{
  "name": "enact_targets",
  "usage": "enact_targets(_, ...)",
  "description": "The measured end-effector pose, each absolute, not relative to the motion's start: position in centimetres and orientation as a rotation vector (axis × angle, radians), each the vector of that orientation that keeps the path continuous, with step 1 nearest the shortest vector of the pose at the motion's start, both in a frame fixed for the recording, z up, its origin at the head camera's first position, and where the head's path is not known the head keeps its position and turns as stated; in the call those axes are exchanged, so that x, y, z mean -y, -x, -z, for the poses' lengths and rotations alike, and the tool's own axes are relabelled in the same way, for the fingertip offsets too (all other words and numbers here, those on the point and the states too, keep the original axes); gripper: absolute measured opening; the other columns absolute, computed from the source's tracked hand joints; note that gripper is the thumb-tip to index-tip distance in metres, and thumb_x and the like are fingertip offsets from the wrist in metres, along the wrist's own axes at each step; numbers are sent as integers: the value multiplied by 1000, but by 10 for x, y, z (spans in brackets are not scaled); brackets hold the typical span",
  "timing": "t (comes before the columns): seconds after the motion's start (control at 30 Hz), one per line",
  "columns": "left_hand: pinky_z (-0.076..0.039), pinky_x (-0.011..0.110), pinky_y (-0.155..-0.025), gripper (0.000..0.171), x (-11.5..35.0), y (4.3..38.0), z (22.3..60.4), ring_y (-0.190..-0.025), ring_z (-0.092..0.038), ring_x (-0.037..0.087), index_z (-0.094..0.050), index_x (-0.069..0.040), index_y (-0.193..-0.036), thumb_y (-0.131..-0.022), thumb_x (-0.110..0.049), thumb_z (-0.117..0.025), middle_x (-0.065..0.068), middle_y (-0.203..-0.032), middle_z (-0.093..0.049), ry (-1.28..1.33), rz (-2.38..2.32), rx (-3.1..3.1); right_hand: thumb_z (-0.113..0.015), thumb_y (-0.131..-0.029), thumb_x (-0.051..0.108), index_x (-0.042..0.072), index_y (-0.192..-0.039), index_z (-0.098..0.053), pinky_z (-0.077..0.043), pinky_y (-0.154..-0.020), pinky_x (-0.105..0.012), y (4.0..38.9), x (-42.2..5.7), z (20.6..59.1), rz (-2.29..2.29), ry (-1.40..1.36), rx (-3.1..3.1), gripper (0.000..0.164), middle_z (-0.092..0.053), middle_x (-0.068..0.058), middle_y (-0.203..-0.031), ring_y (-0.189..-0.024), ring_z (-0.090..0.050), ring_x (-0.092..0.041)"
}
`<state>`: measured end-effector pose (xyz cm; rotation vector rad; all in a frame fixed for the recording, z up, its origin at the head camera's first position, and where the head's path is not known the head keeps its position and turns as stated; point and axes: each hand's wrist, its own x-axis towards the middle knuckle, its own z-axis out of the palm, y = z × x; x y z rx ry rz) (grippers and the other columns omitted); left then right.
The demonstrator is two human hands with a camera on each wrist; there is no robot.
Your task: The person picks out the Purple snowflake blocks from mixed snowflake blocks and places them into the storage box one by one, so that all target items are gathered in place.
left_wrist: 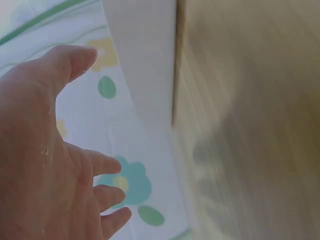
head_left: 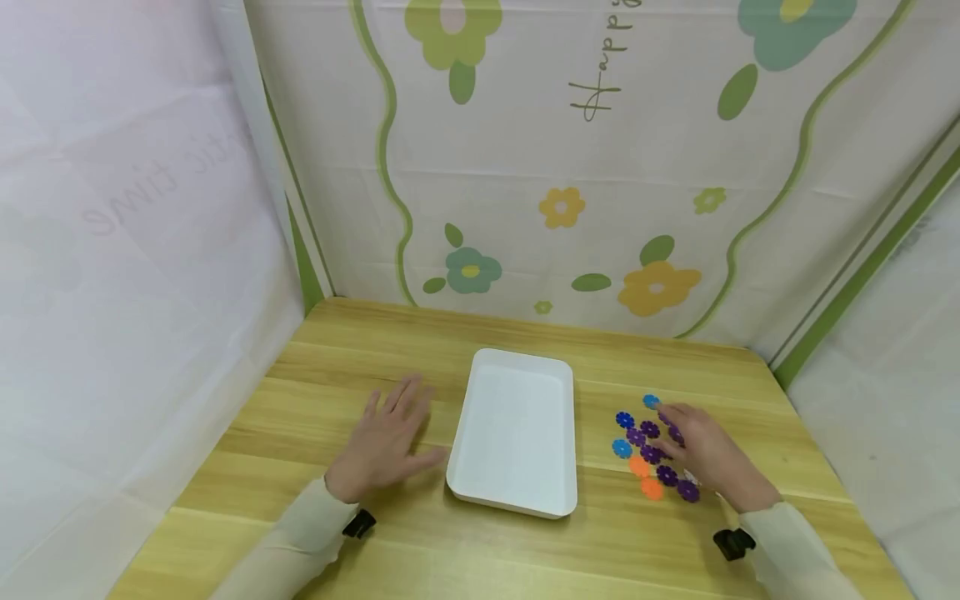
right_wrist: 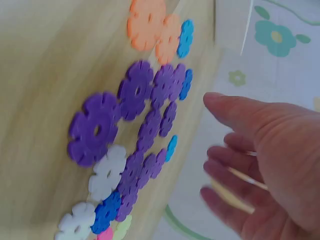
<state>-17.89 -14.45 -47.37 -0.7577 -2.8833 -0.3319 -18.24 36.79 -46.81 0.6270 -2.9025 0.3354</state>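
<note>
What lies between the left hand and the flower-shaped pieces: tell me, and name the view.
Between the left hand and the flower-shaped pieces lies a white tray, then bare table; the head view shows it.

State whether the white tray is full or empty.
Empty: in the head view the white tray shows a bare inside, and the flower-shaped discs lie outside it.

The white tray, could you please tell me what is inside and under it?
Inside the white tray, only its bare floor shows. It sits on the wooden tabletop; whatever is directly underneath is covered.
</note>
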Motion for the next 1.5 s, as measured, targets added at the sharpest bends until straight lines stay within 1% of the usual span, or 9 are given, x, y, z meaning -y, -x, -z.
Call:
enact_targets(0.13, -28, 74, -123, 98, 134, 174, 472, -162, -27, 40, -34, 0, -164, -98, -69, -58, 19, -175, -22, 830, 355, 2901, -85, -88, 10, -7, -124, -71, -63, -83, -49, 194, -371, 470, -336, -670, 2922, 42, -76, -21, -112, -98, -74, -36)
enact_targets(0.27, -24, 68, -128, 104, 123, 169, 474, -165, -20, 36, -25, 1, -166, -98, -74, -51, 18, -177, -16, 886, 354, 2957, -84, -89, 11, -5, -120, -74, -63, -76, -42, 204, -373, 472, -349, -698, 2989, 37, -77, -13, -104, -90, -74, -27)
enact_targets(0.47, -22, 58, -132, 110, 109, 164, 479, -167, -12, 33, -15, 0, -168, -98, -78, -47, 18, -178, -9, 966, 372, 3028, -83, -90, 10, -2, -120, -75, -64, -80, -43, 217, -376, 478, -341, -740, 3045, 33, -78, -11, -105, -94, -75, -29)
enact_targets(0.67, -24, 55, -132, 114, 99, 161, 485, -167, -12, 33, -16, 2, -167, -96, -81, -47, 19, -178, -9, 1030, 391, 3015, -82, -90, 7, 2, -115, -77, -64, -78, -42, 221, -381, 485, -359, -774, 3034, 25, -78, -9, -103, -91, -75, -25)
enact_targets(0.9, -26, 54, -132, 116, 95, 160, 487, -166, -14, 35, -18, 5, -166, -95, -81, -49, 23, -177, -12, 1033, 347, 2997, -83, -89, 6, 2, -113, -78, -64, -81, -45, 230, -382, 484, -387, -768, 3060, 25, -79, -10, -104, -93, -75, -28)
enact_targets(1.0, -25, 54, -132, 116, 94, 159, 486, -166, -14, 36, -18, 6, -166, -95, -80, -50, 23, -177, -10, 1027, 369, 3005, -83, -88, 6, 5, -110, -79, -63, -76, -41, 235, -382, 481, -410, -763, 3094, 22, -78, -7, -100, -88, -72, -21)
enact_targets(1.2, -26, 54, -132, 116, 93, 159, 487, -166, -14, 37, -17, 7, -166, -96, -81, -49, 25, -177, -10, 1023, 378, 3009, -82, -91, 9, 12, -101, -81, -58, -67, -26, 244, -386, 474, -526, -716, 3172, 11, -74, 3, -90, -76, -64, -5)
enact_targets(1.33, -26, 53, -132, 116, 91, 159, 487, -165, -15, 38, -18, 7, -165, -96, -80, -50, 25, -176, -11, 1016, 401, 3008, -78, -94, 7, 14, -95, -80, -57, -64, -23, 250, -389, 467, -618, -731, 3200, 7, -76, 3, -87, -72, -68, -7)
enact_targets(1.5, -29, 53, -131, 115, 89, 157, 486, -165, -17, 39, -20, 8, -165, -96, -79, -51, 26, -176, -13, 1003, 411, 3010, -73, -98, 6, 13, -93, -81, -54, -62, -23, 256, -384, 453, -648, -756, 3223, 11, -79, 0, -89, -71, -68, -12)
